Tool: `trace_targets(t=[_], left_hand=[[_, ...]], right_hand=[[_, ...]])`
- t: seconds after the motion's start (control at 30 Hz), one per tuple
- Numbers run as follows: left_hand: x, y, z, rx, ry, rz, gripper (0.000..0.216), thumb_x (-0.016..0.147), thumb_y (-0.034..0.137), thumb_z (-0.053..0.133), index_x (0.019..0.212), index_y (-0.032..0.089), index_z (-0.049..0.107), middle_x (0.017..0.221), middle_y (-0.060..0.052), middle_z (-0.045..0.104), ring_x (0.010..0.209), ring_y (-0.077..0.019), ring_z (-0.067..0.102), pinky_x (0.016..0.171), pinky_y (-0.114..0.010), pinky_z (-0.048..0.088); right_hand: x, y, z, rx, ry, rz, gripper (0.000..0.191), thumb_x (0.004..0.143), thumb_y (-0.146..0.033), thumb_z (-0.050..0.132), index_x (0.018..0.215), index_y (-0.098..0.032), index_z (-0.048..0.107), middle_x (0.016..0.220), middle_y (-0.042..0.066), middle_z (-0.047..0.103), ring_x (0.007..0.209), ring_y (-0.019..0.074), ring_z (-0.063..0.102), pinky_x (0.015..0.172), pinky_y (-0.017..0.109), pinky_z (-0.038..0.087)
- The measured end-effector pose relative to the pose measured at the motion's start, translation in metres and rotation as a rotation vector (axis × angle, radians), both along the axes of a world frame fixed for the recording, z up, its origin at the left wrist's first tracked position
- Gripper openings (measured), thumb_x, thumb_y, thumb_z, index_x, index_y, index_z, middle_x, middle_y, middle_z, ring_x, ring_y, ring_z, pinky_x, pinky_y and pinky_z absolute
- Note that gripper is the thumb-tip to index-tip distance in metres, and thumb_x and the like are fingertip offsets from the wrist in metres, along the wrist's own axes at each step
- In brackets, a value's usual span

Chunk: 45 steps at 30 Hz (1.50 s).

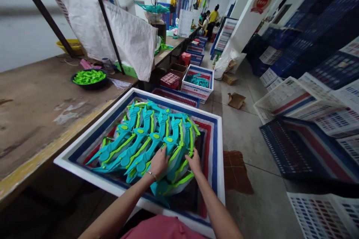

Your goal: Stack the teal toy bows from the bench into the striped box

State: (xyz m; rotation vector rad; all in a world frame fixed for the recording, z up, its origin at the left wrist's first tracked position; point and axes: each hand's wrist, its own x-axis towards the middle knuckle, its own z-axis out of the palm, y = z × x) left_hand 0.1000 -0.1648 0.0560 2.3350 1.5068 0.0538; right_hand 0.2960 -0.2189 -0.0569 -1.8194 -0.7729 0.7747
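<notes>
In front of me a large white crate (223,179), lined with red, white and blue striped sheeting, holds several turquoise-and-green plastic pieces (137,130) laid in an overlapping row. They look like toy bows, though I cannot be sure. My left hand (159,162), with a bracelet at the wrist, is closed on the left side of the nearest plastic piece (175,164). On that piece's right edge, my right hand (194,160) is closed too, its fingertips partly hidden. Whitish film or clear bagging shows between the pieces.
A wooden workbench (50,101) runs along the left, bearing a dark bowl (89,85) of green parts. Beyond my crate stands another crate (198,91) with turquoise parts. Stacked crates (305,101) line the right, and flattened cardboard (237,171) lies on the floor. People (211,20) work far back.
</notes>
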Motion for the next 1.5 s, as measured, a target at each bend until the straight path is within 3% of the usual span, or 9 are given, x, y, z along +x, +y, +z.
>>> trace_targets(t=[0.23, 0.4, 0.6, 0.73, 0.9, 1.03, 1.17, 1.33, 1.5], left_hand=[[0.001, -0.006, 0.002, 0.023, 0.099, -0.051, 0.059, 0.093, 0.026, 0.047, 0.147, 0.002, 0.041, 0.133, -0.025, 0.059, 0.126, -0.0348, 0.057, 0.103, -0.044, 0.046], [-0.012, -0.013, -0.006, 0.075, 0.101, -0.128, 0.059, 0.095, 0.029, 0.042, 0.146, 0.000, 0.043, 0.132, -0.026, 0.060, 0.125, -0.0336, 0.058, 0.108, -0.045, 0.044], [-0.013, -0.020, 0.003, 0.080, 0.128, -0.105, 0.060, 0.097, 0.031, 0.041, 0.149, 0.002, 0.040, 0.134, -0.022, 0.060, 0.126, -0.0335, 0.056, 0.110, -0.047, 0.041], [-0.020, -0.029, 0.006, 0.097, 0.041, -0.087, 0.053, 0.092, 0.028, 0.051, 0.142, 0.011, 0.047, 0.139, -0.019, 0.057, 0.130, -0.0302, 0.054, 0.114, -0.044, 0.040], [-0.065, -0.047, 0.008, 0.275, -0.196, -0.075, 0.044, 0.093, 0.030, 0.054, 0.134, 0.016, 0.052, 0.138, -0.017, 0.056, 0.129, -0.0281, 0.054, 0.110, -0.045, 0.046], [-0.125, -0.057, 0.021, 0.394, -0.263, 0.088, 0.036, 0.096, 0.036, 0.050, 0.127, 0.018, 0.057, 0.132, -0.015, 0.060, 0.124, -0.0275, 0.058, 0.107, -0.047, 0.049], [-0.189, -0.061, 0.039, 0.436, -0.210, 0.286, 0.037, 0.094, 0.043, 0.051, 0.116, 0.016, 0.063, 0.123, -0.015, 0.064, 0.116, -0.0289, 0.062, 0.102, -0.050, 0.051], [-0.229, -0.063, 0.062, 0.463, -0.124, 0.412, 0.037, 0.090, 0.044, 0.049, 0.108, 0.017, 0.067, 0.112, -0.013, 0.070, 0.105, -0.0290, 0.066, 0.097, -0.046, 0.053], [-0.239, -0.037, 0.098, 0.457, -0.082, 0.452, 0.037, 0.085, 0.042, 0.051, 0.104, 0.016, 0.069, 0.111, -0.013, 0.070, 0.105, -0.0281, 0.067, 0.097, -0.040, 0.052]], right_hand=[[0.002, -0.001, -0.008, 0.111, 0.041, 0.013, 0.065, 0.066, -0.036, 0.062, 0.126, -0.011, 0.057, 0.092, 0.010, 0.073, 0.081, 0.0255, 0.069, 0.080, 0.040, 0.056], [0.002, -0.002, -0.009, 0.149, 0.018, 0.003, 0.062, 0.062, -0.031, 0.064, 0.121, -0.015, 0.061, 0.087, 0.006, 0.073, 0.075, 0.0237, 0.068, 0.072, 0.037, 0.057], [0.002, 0.002, -0.014, 0.152, -0.013, 0.030, 0.061, 0.064, -0.037, 0.061, 0.120, -0.013, 0.062, 0.090, 0.010, 0.074, 0.083, 0.0273, 0.071, 0.081, 0.042, 0.058], [0.007, -0.008, -0.014, 0.141, -0.062, 0.048, 0.071, 0.069, -0.055, 0.058, 0.125, -0.012, 0.059, 0.115, 0.020, 0.069, 0.101, 0.0318, 0.068, 0.091, 0.048, 0.054], [0.024, -0.062, 0.002, 0.189, -0.212, 0.010, 0.078, 0.083, -0.068, 0.049, 0.133, -0.008, 0.051, 0.125, 0.025, 0.061, 0.104, 0.0316, 0.065, 0.089, 0.049, 0.055], [0.049, -0.130, 0.016, 0.239, -0.630, -0.135, 0.061, 0.095, -0.055, 0.045, 0.131, -0.007, 0.055, 0.127, 0.025, 0.059, 0.121, 0.0356, 0.056, 0.103, 0.054, 0.046], [0.057, -0.187, 0.009, 0.171, -0.780, -0.202, 0.069, 0.096, -0.056, 0.044, 0.137, -0.001, 0.051, 0.130, 0.030, 0.055, 0.121, 0.0415, 0.055, 0.100, 0.057, 0.047], [0.022, -0.221, 0.008, 0.131, -0.856, -0.083, 0.068, 0.097, -0.050, 0.047, 0.148, -0.006, 0.040, 0.145, 0.029, 0.044, 0.136, 0.0457, 0.043, 0.104, 0.061, 0.043], [-0.030, -0.223, 0.023, 0.322, -0.892, 0.162, 0.052, 0.097, -0.037, 0.055, 0.143, -0.015, 0.045, 0.141, 0.020, 0.053, 0.131, 0.0361, 0.050, 0.105, 0.053, 0.043]])
